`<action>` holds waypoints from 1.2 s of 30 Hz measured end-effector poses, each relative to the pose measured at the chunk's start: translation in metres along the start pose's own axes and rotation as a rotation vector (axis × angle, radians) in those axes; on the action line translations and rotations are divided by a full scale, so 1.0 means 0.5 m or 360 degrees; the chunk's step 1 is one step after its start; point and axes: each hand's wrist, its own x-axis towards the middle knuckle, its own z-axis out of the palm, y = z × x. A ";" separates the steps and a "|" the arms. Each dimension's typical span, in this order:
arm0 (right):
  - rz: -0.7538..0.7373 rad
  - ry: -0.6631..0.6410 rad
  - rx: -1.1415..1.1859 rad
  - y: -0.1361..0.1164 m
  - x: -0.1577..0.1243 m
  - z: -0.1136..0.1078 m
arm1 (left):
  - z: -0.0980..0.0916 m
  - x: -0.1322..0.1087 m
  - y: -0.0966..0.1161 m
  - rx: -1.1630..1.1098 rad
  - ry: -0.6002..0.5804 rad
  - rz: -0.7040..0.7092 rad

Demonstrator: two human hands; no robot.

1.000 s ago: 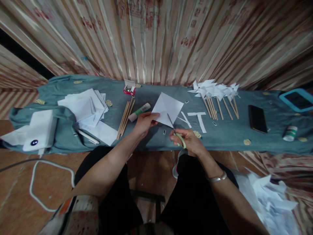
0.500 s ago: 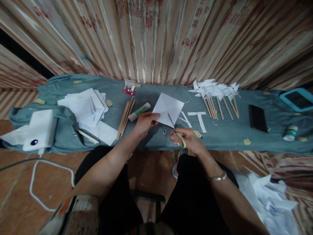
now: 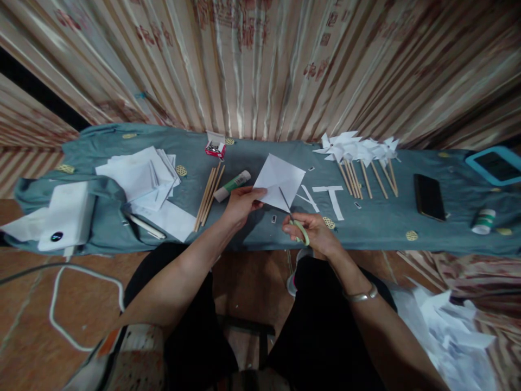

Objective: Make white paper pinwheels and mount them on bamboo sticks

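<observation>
Left hand (image 3: 244, 206) has the near-left edge of a white paper square (image 3: 277, 176) pinched between thumb and fingers, while the right hand (image 3: 312, 231) grasps the green handles of the scissors (image 3: 305, 234). From my end I see the paper square over the middle of the cloth-covered counter (image 3: 376, 231), fairly near its front edge; I can't tell whether it touches the cloth. One dark blade lies across the square from its near corner toward its centre. Left of the square I find a glue stick (image 3: 232, 186), then a few wooden sticks (image 3: 212, 198), with an open red box (image 3: 215, 151) by the counter's far edge. Just right of the square I see cut paper strips (image 3: 335, 202), and beyond them paper pinwheels (image 3: 364, 152) along the far edge. Toward the right end lies a dark phone (image 3: 429, 197); a paper stack (image 3: 138, 174) sits toward the left end
</observation>
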 end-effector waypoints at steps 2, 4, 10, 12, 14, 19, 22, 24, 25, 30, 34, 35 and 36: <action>0.0002 0.0007 0.0023 0.001 0.001 0.001 | 0.000 0.000 0.000 -0.0001 0.0000 0.0002; 0.0010 0.0010 0.0045 0.002 0.002 0.002 | 0.000 0.001 0.000 -0.0002 -0.0001 0.0007; 0.0024 0.0014 0.0054 -0.001 0.003 0.004 | 0.001 0.001 -0.001 -0.0013 -0.0005 0.0019; 0.0018 0.0023 0.0050 -0.001 0.002 0.003 | 0.002 0.002 -0.001 -0.0012 -0.0011 0.0022; 0.0022 0.0030 0.0057 0.001 0.002 0.003 | 0.002 0.002 0.000 -0.0006 -0.0014 0.0025; 0.0027 0.0037 0.0049 0.015 0.001 0.004 | 0.002 -0.001 0.000 -0.0008 0.0019 0.0031; 0.0028 0.0030 0.0017 0.027 0.000 0.003 | 0.001 -0.002 0.001 0.0016 0.0023 0.0045; 0.0028 0.0019 -0.0017 0.036 -0.001 0.001 | -0.001 -0.003 0.002 0.0013 0.0034 0.0050; 0.0023 0.0009 -0.0043 0.041 -0.002 0.000 | -0.003 -0.003 0.004 0.0004 0.0038 0.0054; -0.0069 0.0008 -0.0366 0.056 -0.008 -0.009 | -0.017 -0.005 0.014 -0.0055 0.0044 0.0129; -0.0079 0.0236 -0.1004 0.044 -0.013 -0.027 | -0.027 -0.006 0.021 -0.0038 0.0069 0.0173; -0.0050 0.0321 -0.1184 0.039 -0.013 -0.032 | -0.028 -0.007 0.021 -0.0019 0.0067 0.0175; -0.0011 0.0404 -0.1349 0.033 -0.013 -0.037 | -0.029 -0.007 0.020 0.0001 0.0062 0.0172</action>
